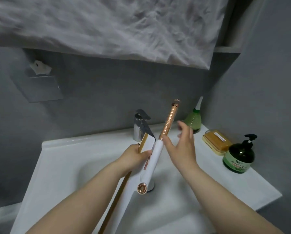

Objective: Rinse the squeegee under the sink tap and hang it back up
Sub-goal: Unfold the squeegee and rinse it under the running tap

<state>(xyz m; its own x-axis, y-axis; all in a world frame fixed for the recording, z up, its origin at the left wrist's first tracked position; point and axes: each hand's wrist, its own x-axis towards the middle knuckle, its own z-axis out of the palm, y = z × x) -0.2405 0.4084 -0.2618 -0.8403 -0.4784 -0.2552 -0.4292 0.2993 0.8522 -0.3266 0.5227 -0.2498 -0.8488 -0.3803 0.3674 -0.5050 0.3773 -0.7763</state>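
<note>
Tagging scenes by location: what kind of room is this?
Most likely a home bathroom: a white sink with a chrome tap, a bar of soap in a dish and a pump bottle on its ledge, grey walls.

Open basin (175, 191) below; tap (140, 125) behind, bottles (239, 156) and soap dish (215, 142) along the right ledge.

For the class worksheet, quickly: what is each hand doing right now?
Left hand: closed, holding the white-and-rose-gold squeegee.
Right hand: open, holding nothing, beside the handle.
</note>
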